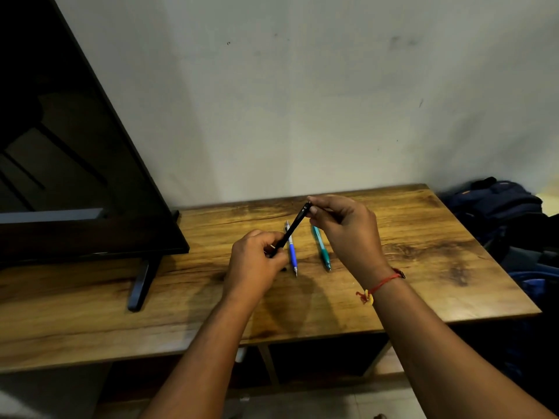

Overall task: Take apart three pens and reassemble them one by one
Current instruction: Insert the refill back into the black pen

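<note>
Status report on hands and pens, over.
Left hand grips black pen low, right hand pinches its top. Blue pen, teal pen lie apart on wooden table. Nothing blocking.

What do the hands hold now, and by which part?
One black pen: the left hand grips its lower end, the right hand pinches its upper end.

Glossy wood-grain table [423, 237]; matt black pen [295, 225]; red thread wristband [382, 282].
</note>
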